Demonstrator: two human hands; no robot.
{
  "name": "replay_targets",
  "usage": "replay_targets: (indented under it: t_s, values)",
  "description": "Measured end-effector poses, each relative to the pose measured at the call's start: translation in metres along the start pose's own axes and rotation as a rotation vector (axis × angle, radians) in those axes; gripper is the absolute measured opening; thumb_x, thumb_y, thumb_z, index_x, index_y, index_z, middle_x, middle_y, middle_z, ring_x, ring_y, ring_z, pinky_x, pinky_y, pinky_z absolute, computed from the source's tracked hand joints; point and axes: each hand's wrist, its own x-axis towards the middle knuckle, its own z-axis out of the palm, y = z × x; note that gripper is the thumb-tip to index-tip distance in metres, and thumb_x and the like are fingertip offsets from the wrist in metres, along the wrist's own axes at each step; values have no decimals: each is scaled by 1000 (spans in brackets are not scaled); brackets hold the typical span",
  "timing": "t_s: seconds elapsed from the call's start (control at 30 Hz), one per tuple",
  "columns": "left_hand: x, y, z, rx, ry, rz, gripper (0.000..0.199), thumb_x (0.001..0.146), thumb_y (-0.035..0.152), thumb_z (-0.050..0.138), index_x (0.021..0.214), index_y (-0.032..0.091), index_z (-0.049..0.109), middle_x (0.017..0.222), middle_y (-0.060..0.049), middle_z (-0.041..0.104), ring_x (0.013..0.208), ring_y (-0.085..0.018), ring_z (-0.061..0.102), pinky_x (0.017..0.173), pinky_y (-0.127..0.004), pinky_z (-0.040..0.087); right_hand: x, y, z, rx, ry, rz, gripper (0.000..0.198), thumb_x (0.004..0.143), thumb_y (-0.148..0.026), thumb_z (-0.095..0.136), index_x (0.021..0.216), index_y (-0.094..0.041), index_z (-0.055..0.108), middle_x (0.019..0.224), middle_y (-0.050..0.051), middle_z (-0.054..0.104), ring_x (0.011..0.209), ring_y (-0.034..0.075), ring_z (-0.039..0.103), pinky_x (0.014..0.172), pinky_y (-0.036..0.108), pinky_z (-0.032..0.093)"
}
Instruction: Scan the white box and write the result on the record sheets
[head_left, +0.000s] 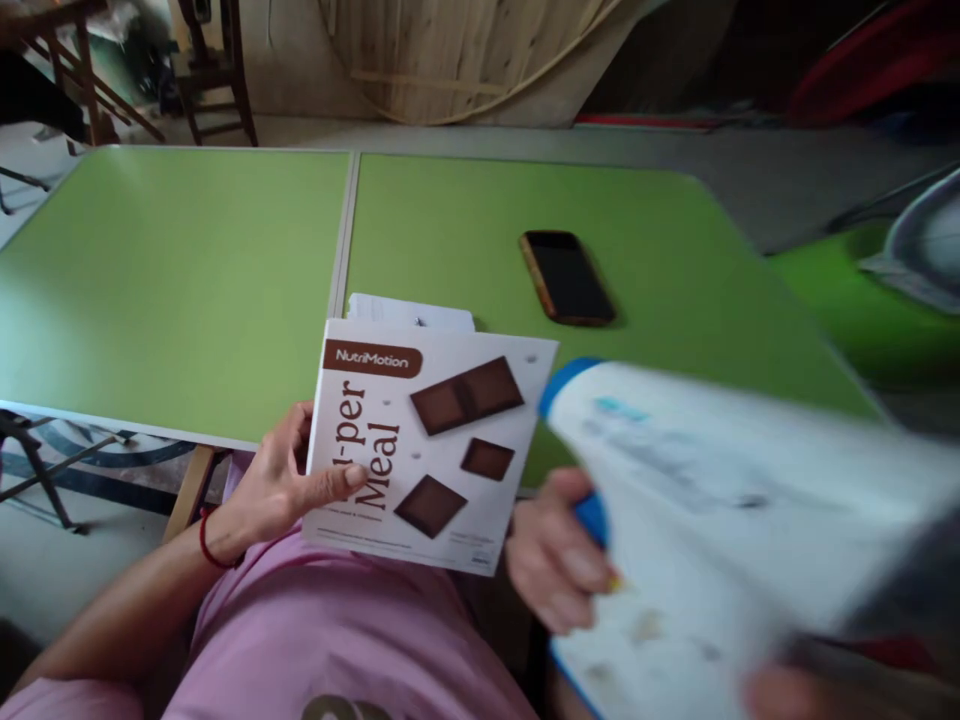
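Note:
My left hand grips the lower left of a white meal box, its thumb flat on the front. Printed on the box are "NutriMotion", "Meal" and several brown chocolate pieces. At the right, my right hand has its fingers curled round the left edge of a white package with blue edges. Motion smears that package, so its kind and lettering are unclear. It hides most of my right arm. A blurred patch of skin shows at its lower edge; whose it is, I cannot tell.
A phone in a brown case lies on the green folding table. Just behind the box, a flat white item is partly hidden. Chairs stand at the back left. A green surface with a pale container is at the right.

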Motion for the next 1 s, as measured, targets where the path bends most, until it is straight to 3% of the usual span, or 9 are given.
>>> replay_targets:
  t_s: [0.03, 0.17, 0.37, 0.63, 0.83, 1.0]
  values:
    - [-2, -3, -1, -8, 13, 5, 72, 71, 56, 83, 120, 12, 53, 116, -17, 69, 106, -34, 67, 79, -39, 57, -10, 6, 10, 50, 3, 30, 49, 67, -64, 77, 104, -32, 69, 70, 3, 50, 55, 13, 39, 43, 27, 29]
    - [-8, -12, -2, -15, 22, 60, 67, 75, 50, 84, 124, 14, 56, 119, -13, 69, 107, -29, 66, 80, -34, 56, -23, 18, 34, 123, 87, 112, 52, 63, -57, 86, 104, -30, 70, 74, 0, 52, 62, 11, 44, 53, 25, 39]
    - [-9, -16, 1, -52, -47, 166, 60, 79, 37, 83, 130, 19, 58, 115, -7, 71, 96, -22, 68, 74, -27, 57, -10, 31, 30, 200, -54, 154, 43, 69, -51, 82, 103, -26, 70, 73, 1, 55, 58, 9, 45, 50, 22, 37]
    - [-11, -18, -1, 38, -39, 177, 59, 82, 41, 80, 132, 19, 57, 116, -8, 70, 99, -24, 67, 82, -32, 58, -13, 25, 43, 257, 44, 301, 51, 60, -54, 86, 97, -22, 71, 68, -2, 53, 56, 8, 41, 52, 24, 32]
    - [-13, -18, -2, 70, -33, 148, 56, 82, 45, 79, 127, 18, 58, 114, -10, 71, 100, -26, 67, 85, -35, 57, -15, 36, 40, 252, 71, 258, 47, 61, -53, 86, 94, -22, 72, 66, -1, 55, 57, 10, 43, 52, 24, 35]
    - [-13, -20, -2, 88, -35, 161, 56, 82, 43, 80, 127, 19, 59, 119, -9, 70, 103, -27, 67, 86, -34, 57, -10, 44, 33, 226, -68, 146, 38, 69, -50, 80, 94, -23, 72, 65, 1, 54, 56, 11, 45, 48, 24, 39]
